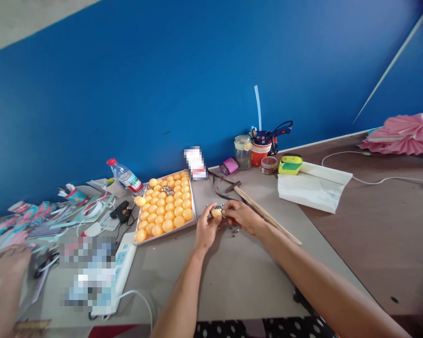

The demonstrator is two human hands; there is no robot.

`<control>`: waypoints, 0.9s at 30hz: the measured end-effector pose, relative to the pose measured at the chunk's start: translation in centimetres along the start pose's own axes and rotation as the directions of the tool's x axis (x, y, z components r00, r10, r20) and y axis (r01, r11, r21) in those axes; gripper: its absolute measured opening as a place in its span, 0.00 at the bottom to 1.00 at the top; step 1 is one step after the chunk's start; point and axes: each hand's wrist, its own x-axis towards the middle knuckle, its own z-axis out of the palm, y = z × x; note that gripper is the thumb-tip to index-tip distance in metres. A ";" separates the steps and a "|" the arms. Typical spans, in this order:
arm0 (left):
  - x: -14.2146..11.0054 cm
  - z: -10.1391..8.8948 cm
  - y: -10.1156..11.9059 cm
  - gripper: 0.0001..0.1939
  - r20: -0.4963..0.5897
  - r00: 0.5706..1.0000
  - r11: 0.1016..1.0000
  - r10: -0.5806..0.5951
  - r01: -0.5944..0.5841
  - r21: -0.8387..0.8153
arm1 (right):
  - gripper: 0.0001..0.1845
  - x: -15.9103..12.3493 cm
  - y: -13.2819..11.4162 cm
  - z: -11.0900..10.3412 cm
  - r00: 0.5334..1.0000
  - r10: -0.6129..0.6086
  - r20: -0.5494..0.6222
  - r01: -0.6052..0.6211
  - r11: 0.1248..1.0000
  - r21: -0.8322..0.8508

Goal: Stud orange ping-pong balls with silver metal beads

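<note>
My left hand [207, 230] grips a yellow-orange ball [217, 213] whose upper side is covered with dark, shiny bits. It looks like a table tennis ball. The fingers of my right hand [240, 215] are pinched together against the ball's right side; whether a small piece sits between them is too fine to see. Small shiny pieces [235, 230] lie scattered on the table just below my hands. To the left, a shallow tray [169, 238] holds rows of similar orange balls [160, 210], with a silvery, bit-covered ball [167, 190] among them.
Right of my hands lies a wooden-handled hammer [264, 213]. Behind are a purple object [229, 165], glass jar [243, 152], red cup [260, 154] and white paper [310, 190]. A bottle [127, 178] and power strip [123, 263] stand left. Another person's hand [10, 263] is at far left.
</note>
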 end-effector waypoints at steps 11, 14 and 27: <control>0.5 -0.4 0.2 0.26 -0.129 0.992 0.994 0.014 -0.028 -0.107 | 0.06 -1.1 -2.2 -2.2 0.956 -0.180 0.231 0.292 0.641 -0.710; 0.5 -0.3 0.0 0.26 -0.128 0.992 0.994 -0.001 -0.013 -0.105 | 0.09 -1.5 -2.5 -2.9 0.956 -0.063 0.287 0.280 0.490 -0.826; 0.8 -0.2 -0.6 0.26 -0.103 0.995 0.994 -0.009 -0.002 -0.108 | 0.08 -3.1 -1.9 -0.5 0.957 0.027 0.290 0.287 0.066 -0.956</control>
